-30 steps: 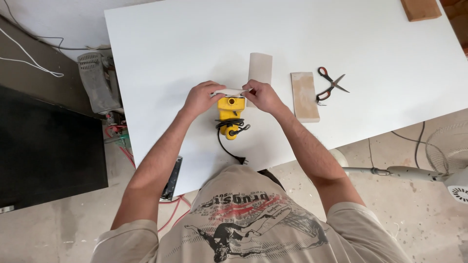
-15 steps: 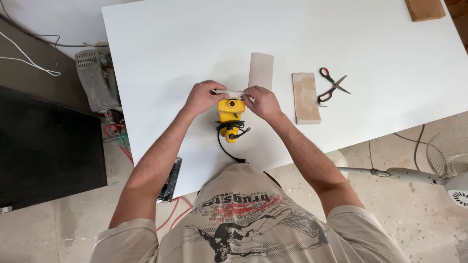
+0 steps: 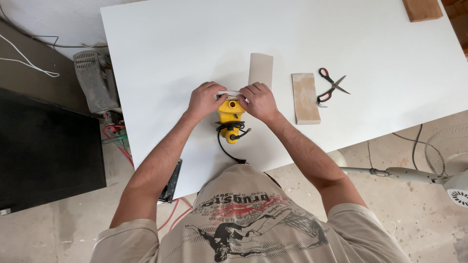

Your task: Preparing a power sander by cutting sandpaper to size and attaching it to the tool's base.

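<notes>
left grip [image 3: 205, 99] and right grip [image 3: 258, 101] both clenched on the head of my yellow sander [image 3: 231, 117], mid-bench [image 3: 170, 44]. paper strip [image 3: 261, 68] just beyond, second strip [image 3: 305, 97] and scissors [image 3: 331, 86] right.

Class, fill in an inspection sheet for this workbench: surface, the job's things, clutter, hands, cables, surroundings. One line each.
Surface: white table, flat, mostly bare.
Job's things: yellow sander near the front edge; sandpaper strip beyond it, running under the right hand.
Clutter: second sandpaper strip; red-handled scissors, blades open; wooden block at far corner.
Hands: left hand and right hand both grip the sander's front end.
Cables: black cord wound on the sander, trailing off the edge; red wires on the floor.
Surroundings: concrete floor, fan, black panel.
</notes>
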